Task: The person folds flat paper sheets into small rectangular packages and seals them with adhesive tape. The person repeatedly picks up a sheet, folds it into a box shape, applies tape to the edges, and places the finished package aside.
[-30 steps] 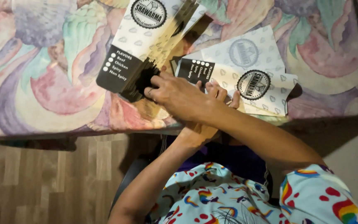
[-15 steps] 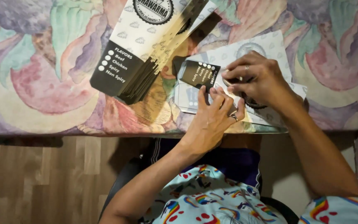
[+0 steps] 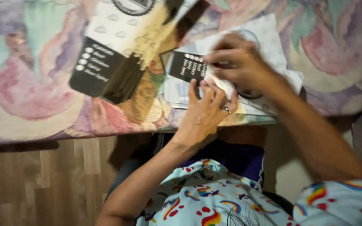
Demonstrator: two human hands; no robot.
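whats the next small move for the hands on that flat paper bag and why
Probably lift the top flat bag clear of the pile. The right hand already pinches its near edge by the black panel, and the left hand presses on the sheets beneath at the table edge, so the rest should stay put. The stack of bags lies apart on the left.

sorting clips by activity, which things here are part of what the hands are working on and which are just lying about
In hand:
left hand and right hand, both on the flat paper sleeves

Lying about:
stack of black-and-white sleeves
patterned tablecloth
wooden floor
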